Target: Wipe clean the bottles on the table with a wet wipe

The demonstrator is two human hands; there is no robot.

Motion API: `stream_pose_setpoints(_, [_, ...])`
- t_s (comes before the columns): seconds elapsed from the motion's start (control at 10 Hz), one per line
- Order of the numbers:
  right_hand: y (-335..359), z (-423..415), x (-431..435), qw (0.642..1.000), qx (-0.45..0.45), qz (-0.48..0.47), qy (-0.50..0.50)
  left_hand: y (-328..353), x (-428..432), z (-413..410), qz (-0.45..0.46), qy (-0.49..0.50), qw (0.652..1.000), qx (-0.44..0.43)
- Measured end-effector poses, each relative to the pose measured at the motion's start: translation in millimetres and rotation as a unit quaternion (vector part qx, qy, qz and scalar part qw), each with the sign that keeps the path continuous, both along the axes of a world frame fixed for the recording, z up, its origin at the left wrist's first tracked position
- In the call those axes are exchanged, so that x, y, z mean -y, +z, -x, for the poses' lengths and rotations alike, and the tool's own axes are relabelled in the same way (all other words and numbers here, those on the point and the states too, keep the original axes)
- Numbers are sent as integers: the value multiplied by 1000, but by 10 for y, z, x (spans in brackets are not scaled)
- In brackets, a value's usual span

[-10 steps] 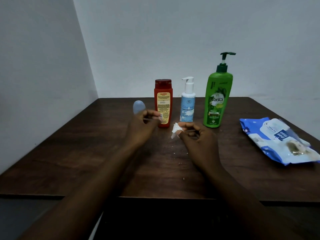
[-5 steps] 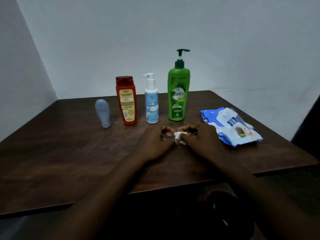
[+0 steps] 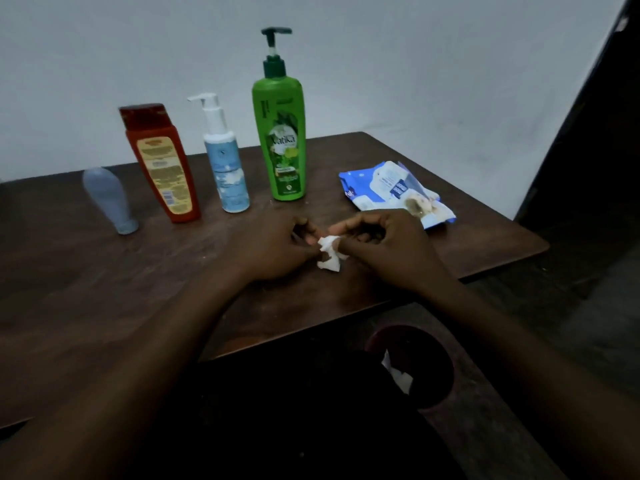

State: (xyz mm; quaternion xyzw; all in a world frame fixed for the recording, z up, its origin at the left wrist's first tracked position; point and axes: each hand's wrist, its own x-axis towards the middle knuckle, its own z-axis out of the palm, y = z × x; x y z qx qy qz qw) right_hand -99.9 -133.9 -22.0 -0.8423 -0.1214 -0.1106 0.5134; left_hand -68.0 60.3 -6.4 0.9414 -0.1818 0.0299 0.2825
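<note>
A row of bottles stands at the back of the dark wooden table (image 3: 104,289): a small grey-blue tube (image 3: 109,199), a red bottle (image 3: 161,164), a white-and-blue pump bottle (image 3: 225,161) and a tall green pump bottle (image 3: 282,133). In front of the green bottle my left hand (image 3: 277,247) and my right hand (image 3: 384,244) meet over the table. Both pinch a small crumpled white wet wipe (image 3: 329,252) between their fingertips.
A blue-and-white pack of wet wipes (image 3: 391,188) lies at the right of the table. Below the table's near right edge a dark round bin (image 3: 412,365) stands on the floor with white scraps inside. Walls close the back and left.
My hands have come together on the wipe and lowered toward the table. The view has swung right and down, bringing the bin into sight.
</note>
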Motion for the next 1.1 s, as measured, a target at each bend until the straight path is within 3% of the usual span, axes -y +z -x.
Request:
stream_pose_setpoints(0.1, [-66, 344, 291, 997, 8, -70, 27, 39, 169, 4, -48, -29, 998, 9])
stream_pose_setpoints(0.3, [-847, 805, 897, 990, -54, -78, 102, 53, 366, -3, -126, -20, 991, 31])
stream_pose_setpoints(0.6, [-2420, 83, 1537, 987, -105, 59, -107, 64, 399, -57, -118, -10, 993, -10])
stream_pose_setpoints(0.9, [-3017, -363, 1655, 960, -175, 172, -133, 14, 383, -129, -74, -16, 996, -37])
stream_pose_setpoints(1.1, [-3082, -349, 1745, 963, -153, 159, -154, 32, 398, -127, -68, -17, 996, -53])
